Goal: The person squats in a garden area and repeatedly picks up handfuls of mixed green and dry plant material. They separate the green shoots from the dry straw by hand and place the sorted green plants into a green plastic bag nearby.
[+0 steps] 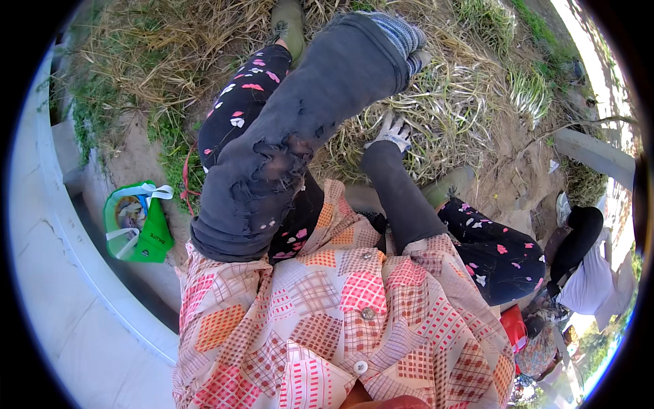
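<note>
A heap of long, pale green and whitish plant stalks (pixel 449 112) lies on the ground before me. My left hand (pixel 403 38), in a grey-blue striped knit glove, reaches out past a torn dark sleeve above the heap's upper left edge. Its fingers look curled, but their undersides are hidden, so whether it holds anything cannot be told. Lower down, my right hand (pixel 392 132), in a whitish glove with dark fingertip parts, rests on the near left part of the stalks. Its fingers point away from me, somewhat apart, with nothing seen gripped in them.
Dry straw (pixel 153 46) covers the ground at upper left. A green bag (pixel 153 230) with white handles stands beside a pale curved ledge (pixel 76 276). More bundled stalks (pixel 531 94) lie at right, near a concrete beam (pixel 595 153). Another person (pixel 587 276) sits at far right.
</note>
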{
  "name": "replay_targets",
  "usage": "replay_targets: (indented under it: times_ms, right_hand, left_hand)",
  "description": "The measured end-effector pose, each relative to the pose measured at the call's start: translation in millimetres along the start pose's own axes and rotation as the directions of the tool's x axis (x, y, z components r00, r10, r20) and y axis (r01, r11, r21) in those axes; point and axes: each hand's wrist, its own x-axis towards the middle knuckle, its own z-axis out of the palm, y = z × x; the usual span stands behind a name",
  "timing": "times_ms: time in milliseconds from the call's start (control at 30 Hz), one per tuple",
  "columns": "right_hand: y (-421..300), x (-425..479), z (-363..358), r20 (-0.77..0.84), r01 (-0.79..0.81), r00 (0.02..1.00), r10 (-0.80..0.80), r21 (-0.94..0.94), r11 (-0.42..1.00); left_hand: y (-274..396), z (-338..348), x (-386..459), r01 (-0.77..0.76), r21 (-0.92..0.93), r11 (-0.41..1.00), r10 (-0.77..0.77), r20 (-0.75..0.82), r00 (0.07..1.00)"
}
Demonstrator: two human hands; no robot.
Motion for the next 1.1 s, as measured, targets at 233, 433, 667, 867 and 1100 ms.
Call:
replay_targets:
  times_ms: [233,433,667,867,1100]
  right_hand:
    - [87.6,45.7,-12.5,-0.201,0.215,0.975,-0.096,0.738,0.640]
    - [175.0,32.7,-88.5,0.012,0.027,0.970,-0.242,0.987,0.158]
    - [197.9,9.5,-121.4,-0.140,0.026,0.958,-0.250,0.912,-0.410]
    - [233.4,95.2,-61.5,-0.185,0.179,0.938,0.295,0.983,0.049]
    - [191.5,24.5,-67.8,-0.546,0.158,0.821,-0.166,-0.062,0.985]
  left_hand:
    - [-1.5,2.0,3.0,-0.030,-0.007,1.000,0.030,0.000,1.000]
    - [-3.3,0.1,-4.2,-0.018,0.003,1.000,0.018,-0.008,1.000]
    - [-2.0,0.4,-8.2,-0.016,0.025,1.000,0.016,0.016,1.000]
    - [0.6,1.5,-5.9,-0.045,0.032,0.998,0.044,0.022,0.999]
    - [-1.3,-2.7,-5.3,-0.040,0.059,0.997,0.037,0.043,0.998]
